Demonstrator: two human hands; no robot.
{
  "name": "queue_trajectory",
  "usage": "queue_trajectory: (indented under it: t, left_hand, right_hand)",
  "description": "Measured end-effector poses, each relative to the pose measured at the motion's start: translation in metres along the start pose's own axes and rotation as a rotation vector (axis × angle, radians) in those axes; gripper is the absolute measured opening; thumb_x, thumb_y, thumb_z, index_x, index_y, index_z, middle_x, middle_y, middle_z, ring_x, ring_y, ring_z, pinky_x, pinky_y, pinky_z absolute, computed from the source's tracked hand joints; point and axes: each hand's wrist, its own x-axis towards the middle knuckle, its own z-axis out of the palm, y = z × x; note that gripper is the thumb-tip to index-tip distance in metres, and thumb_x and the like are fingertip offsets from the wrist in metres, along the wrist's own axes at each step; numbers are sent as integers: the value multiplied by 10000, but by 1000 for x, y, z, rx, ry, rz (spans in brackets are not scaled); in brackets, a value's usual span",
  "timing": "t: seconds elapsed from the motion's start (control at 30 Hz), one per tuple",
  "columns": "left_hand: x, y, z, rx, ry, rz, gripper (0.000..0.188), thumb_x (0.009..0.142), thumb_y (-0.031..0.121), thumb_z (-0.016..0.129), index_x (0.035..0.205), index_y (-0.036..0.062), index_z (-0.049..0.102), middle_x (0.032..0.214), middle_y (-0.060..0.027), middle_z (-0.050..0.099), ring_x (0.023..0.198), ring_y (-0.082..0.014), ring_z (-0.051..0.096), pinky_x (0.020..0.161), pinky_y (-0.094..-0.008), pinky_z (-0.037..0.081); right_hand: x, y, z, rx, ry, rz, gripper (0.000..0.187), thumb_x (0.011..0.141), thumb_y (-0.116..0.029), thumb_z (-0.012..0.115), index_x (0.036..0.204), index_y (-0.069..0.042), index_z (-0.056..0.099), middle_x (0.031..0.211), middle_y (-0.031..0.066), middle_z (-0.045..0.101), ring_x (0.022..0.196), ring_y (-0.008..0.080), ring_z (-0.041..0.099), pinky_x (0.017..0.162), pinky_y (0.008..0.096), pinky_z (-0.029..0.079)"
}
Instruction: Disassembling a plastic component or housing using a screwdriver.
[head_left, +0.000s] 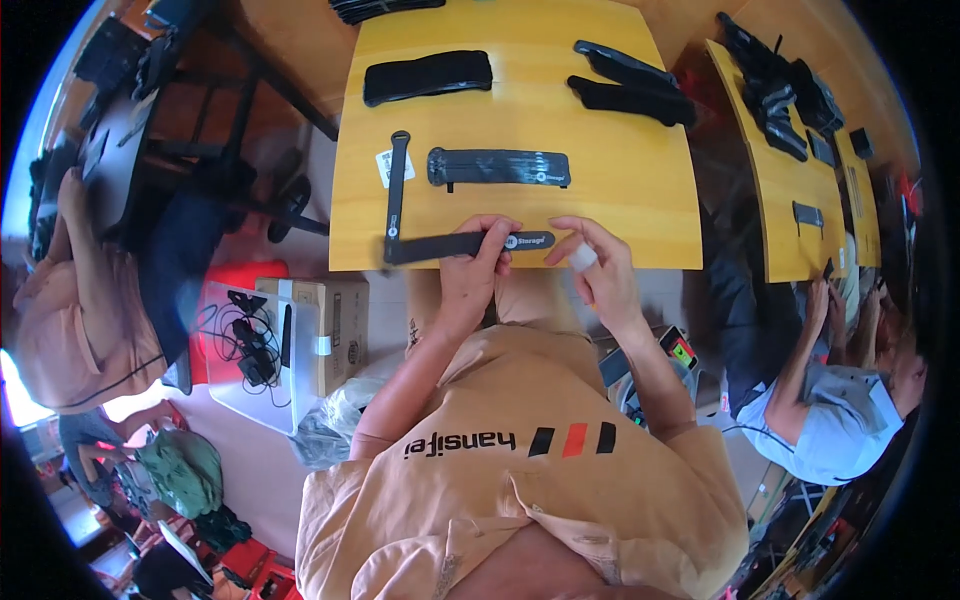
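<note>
My left hand [472, 275] pinches a black strap [430, 247] with pale lettering, thumb on top, near the strap's right end. The strap lies along the table's near edge, and its left end meets the foot of another black strap [396, 185] that has a loop at its far end. Just off the held strap's right tip, my right hand [608, 275] has its fingers parted, with a white wrap around one finger. Farther up the table lies a flat pack of black straps [498, 167] with a shiny surface.
The yellow table [620, 215] also carries a white label [381, 160], a black strap bundle [428, 77] and two long black bundles [630, 98]. Left of my legs stand a clear bin [290, 390] with cables and a cardboard box [345, 320]. Other people work at both sides.
</note>
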Motion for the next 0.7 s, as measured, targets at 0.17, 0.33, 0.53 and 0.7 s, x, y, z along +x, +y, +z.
queue_trajectory:
  t: [0.17, 0.33, 0.53, 0.7]
  left_hand:
    - [2, 1, 2, 116, -89, -24, 165, 866, 182, 544, 885, 31, 608, 662, 2, 530, 531, -42, 458, 479, -169, 389]
    - [14, -2, -26, 3, 52, -37, 146, 845, 164, 577, 883, 32, 628, 625, 8, 527, 508, -38, 463, 449, -166, 370]
    - [33, -3, -66, 175, 42, -41, 157, 823, 128, 593, 905, -2, 624, 701, -65, 610, 573, -98, 566, 539, -199, 458]
    - [54, -4, -82, 122, 57, -59, 131, 827, 94, 582, 897, -11, 618, 733, -71, 624, 613, -118, 604, 562, -202, 481]
  right_hand:
    - [5, 27, -7, 308, -91, 376, 121, 819, -112, 568, 858, -1, 596, 639, 55, 592, 345, 17, 320, 331, 165, 219]
    - [13, 32, -23, 273, 22, 452, 88, 783, -93, 612, 805, -8, 606, 600, 39, 572, 341, 21, 323, 328, 168, 220]
    - [25, 56, -32, 216, 146, 397, 87, 742, -63, 652, 788, 6, 625, 525, -17, 501, 353, 14, 312, 330, 181, 207]
    - [44, 57, -31, 209, 181, 403, 87, 758, -71, 629, 794, 8, 621, 601, 23, 557, 350, 22, 324, 328, 177, 223]
